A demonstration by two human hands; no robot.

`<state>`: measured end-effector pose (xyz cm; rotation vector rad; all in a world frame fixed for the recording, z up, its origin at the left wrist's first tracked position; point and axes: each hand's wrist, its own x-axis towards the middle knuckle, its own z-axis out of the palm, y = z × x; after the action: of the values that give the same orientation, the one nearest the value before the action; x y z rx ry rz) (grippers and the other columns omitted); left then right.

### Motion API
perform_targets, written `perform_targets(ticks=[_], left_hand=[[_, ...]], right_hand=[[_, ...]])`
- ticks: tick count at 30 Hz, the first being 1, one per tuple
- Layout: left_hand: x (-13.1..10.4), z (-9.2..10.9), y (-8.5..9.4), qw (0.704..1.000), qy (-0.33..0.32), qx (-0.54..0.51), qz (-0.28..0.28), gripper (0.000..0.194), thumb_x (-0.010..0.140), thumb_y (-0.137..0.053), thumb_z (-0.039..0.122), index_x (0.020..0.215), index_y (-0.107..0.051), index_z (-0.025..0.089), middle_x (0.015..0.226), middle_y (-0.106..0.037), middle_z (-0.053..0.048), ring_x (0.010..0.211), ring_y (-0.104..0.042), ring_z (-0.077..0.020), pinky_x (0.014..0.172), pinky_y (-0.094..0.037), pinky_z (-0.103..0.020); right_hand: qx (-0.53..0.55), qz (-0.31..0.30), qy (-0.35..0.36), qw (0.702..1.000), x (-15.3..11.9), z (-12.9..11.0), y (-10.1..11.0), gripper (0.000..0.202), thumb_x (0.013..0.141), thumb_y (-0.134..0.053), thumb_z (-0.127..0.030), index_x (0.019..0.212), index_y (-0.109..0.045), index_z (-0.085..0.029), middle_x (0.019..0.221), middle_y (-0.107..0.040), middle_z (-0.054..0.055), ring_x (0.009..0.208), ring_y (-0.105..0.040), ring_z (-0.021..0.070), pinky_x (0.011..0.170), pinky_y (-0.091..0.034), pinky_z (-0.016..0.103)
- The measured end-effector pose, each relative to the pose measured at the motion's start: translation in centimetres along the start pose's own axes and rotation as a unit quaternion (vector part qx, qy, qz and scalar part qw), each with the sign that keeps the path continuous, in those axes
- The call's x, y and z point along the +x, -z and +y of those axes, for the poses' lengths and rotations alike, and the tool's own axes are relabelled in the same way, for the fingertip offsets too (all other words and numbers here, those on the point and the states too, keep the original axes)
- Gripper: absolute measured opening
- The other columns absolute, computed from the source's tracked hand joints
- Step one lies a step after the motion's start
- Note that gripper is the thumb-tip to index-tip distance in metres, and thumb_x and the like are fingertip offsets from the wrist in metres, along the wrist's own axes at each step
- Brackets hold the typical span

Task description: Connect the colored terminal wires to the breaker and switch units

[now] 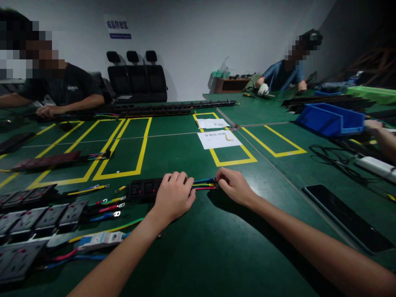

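A black socket strip [140, 188] lies crosswise on the green table in front of me. My left hand [175, 192] is wrapped over its right end, hiding that part of it. Blue, yellow-green and red wires [202, 185] come out to the right from under my left hand. At their far ends, my right hand [232, 185] has its thumb and forefinger pinched together on the wire tips; ring terminals there are partly covered. Left of my arm are more socket strips [46, 218] with loose wires ending in ring terminals [116, 213].
A dark phone [348, 216] lies at right, near black cables [337, 163], a white power strip [377, 170] and a blue bin [331, 119]. White paper sheets [219, 140] rest on yellow tape outlines. Co-workers sit across at left [77, 88] and right [278, 76]; another person's hand [375, 128] reaches in.
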<state>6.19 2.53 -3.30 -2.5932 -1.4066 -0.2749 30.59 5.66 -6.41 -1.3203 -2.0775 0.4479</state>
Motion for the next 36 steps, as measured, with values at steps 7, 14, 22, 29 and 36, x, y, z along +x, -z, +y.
perform_targets(ticks=[7, 14, 22, 29, 36], left_hand=[[0.16, -0.08, -0.14, 1.0, 0.004, 0.004, 0.001, 0.032, 0.104, -0.04, 0.03, 0.117, -0.067, 0.018, 0.108, -0.065, -0.011, 0.099, -0.057, -0.028, 0.084, -0.041, -0.043], [0.21, -0.02, -0.13, 1.0, 0.009, -0.001, 0.002, 0.03, 0.104, -0.041, 0.03, 0.115, -0.066, 0.018, 0.107, -0.065, -0.011, 0.098, -0.057, -0.0279, 0.084, -0.041, -0.043], [0.28, 0.01, -0.04, 1.0, 0.012, 0.008, -0.004, 0.028, 0.103, -0.041, 0.03, 0.11, -0.065, 0.018, 0.105, -0.063, -0.011, 0.097, -0.057, -0.0279, 0.083, -0.042, -0.043], [0.17, 0.22, -0.03, 1.0, 0.019, 0.008, 0.003, 0.027, 0.101, -0.043, 0.029, 0.109, -0.066, 0.018, 0.104, -0.064, -0.012, 0.097, -0.057, -0.0291, 0.083, -0.041, -0.044], [0.05, 0.17, -0.15, 1.0, 0.015, 0.017, 0.001, 0.028, 0.102, -0.042, 0.029, 0.112, -0.065, 0.018, 0.104, -0.063, -0.011, 0.096, -0.057, -0.0282, 0.083, -0.042, -0.044]], right_hand=[[0.032, -0.011, -0.024, 0.999, -0.12, -0.42, 0.32, 0.018, 0.086, -0.044, -0.021, 0.081, -0.061, -0.023, 0.064, -0.065, -0.001, 0.059, -0.058, 0.0171, 0.061, -0.037, 0.028], [0.015, 0.004, -0.014, 1.0, -0.19, -0.51, 0.3, 0.018, 0.088, -0.046, -0.024, 0.081, -0.062, -0.023, 0.067, -0.066, 0.0, 0.061, -0.058, 0.0175, 0.06, -0.038, 0.028], [0.065, 0.011, -0.029, 0.997, -0.34, -0.67, 0.28, 0.022, 0.093, -0.047, -0.026, 0.076, -0.06, -0.023, 0.058, -0.067, -0.002, 0.051, -0.057, 0.015, 0.056, -0.038, 0.026], [0.056, -0.036, 0.017, 0.998, -0.59, -0.82, 0.32, 0.022, 0.094, -0.048, -0.028, 0.077, -0.06, -0.023, 0.055, -0.062, -0.003, 0.048, -0.053, 0.0133, 0.053, -0.035, 0.025], [0.01, -0.072, 0.063, 0.995, -0.57, -0.45, 0.04, 0.021, 0.096, -0.046, -0.027, 0.082, -0.061, -0.022, 0.065, -0.062, -0.002, 0.056, -0.054, 0.014, 0.058, -0.036, 0.026]])
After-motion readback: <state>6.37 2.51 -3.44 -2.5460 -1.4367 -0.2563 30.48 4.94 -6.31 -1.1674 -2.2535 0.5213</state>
